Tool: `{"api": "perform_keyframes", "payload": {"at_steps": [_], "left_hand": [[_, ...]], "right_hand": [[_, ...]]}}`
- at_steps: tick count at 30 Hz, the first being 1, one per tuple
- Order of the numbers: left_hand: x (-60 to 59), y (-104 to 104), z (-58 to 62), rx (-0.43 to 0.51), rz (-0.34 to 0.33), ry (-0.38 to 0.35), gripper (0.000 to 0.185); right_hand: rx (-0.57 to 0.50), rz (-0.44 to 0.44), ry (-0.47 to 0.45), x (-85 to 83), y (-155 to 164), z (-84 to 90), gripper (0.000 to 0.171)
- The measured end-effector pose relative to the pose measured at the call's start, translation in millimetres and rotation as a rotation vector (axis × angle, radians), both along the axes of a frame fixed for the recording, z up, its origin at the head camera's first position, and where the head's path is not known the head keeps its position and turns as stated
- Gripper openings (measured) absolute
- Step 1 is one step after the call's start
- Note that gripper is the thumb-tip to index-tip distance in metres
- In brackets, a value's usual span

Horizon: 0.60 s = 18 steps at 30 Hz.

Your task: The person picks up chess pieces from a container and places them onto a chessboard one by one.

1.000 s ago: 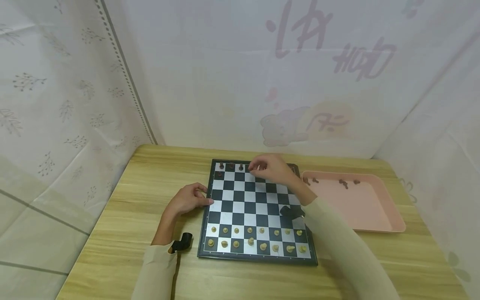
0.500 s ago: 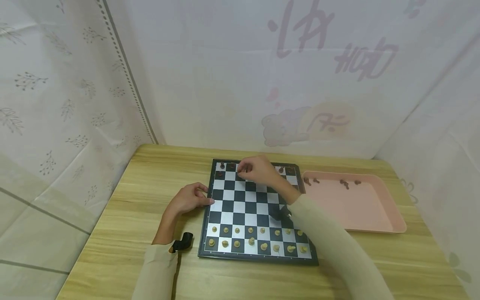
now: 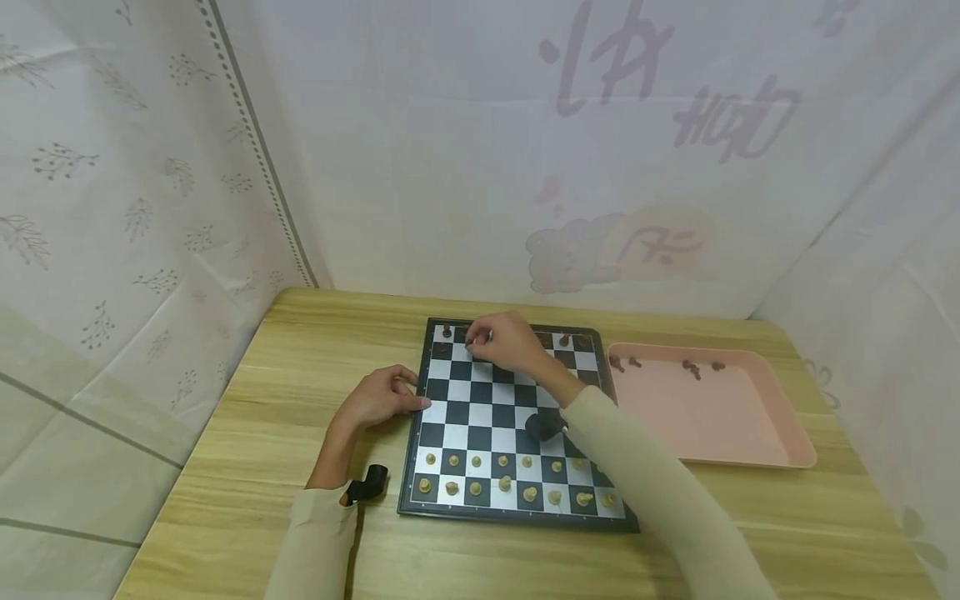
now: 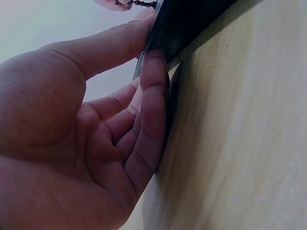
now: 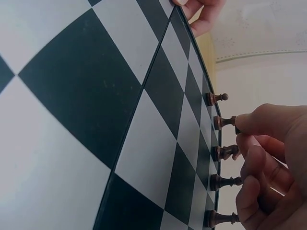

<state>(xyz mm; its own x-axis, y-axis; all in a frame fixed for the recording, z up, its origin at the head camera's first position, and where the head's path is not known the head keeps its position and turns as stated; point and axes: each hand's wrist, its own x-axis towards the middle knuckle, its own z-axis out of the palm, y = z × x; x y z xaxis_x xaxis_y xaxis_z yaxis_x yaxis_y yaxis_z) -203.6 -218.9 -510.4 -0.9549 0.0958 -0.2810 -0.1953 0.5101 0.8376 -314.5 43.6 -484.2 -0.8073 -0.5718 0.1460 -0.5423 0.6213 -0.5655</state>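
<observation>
Right wrist cam: R grip (image 3: 510,342) pinched on dark pc (image 5: 237,129), L grip (image 3: 378,397) clamped on board (image 3: 480,392).

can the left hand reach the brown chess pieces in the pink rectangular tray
Probably not: the left hand holds the left edge of the black-and-white checkered chessboard; the brown chess pieces lie in the pink tray beyond the board's right edge, with the right arm between.

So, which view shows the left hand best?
The left wrist view: the left hand is close up, fingers at the chessboard edge. The head view shows it smaller, from above; the right wrist view, only part, near the top.
</observation>
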Motion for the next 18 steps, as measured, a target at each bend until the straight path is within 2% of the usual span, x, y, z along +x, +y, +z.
{"api": "perform_keyframes", "payload": {"at_steps": [6, 18], "left_hand": [[0.6, 0.1, 0.3, -0.008, -0.002, 0.004, 0.045], [0.4, -0.3, 1.4, 0.012, -0.006, 0.005, 0.045]], "right_hand": [[0.038, -0.009, -0.011, -0.8, -3.6, 0.1, 0.007], [0.049, 0.004, -0.016, 0.0, -7.5, 1.4, 0.005]]}}
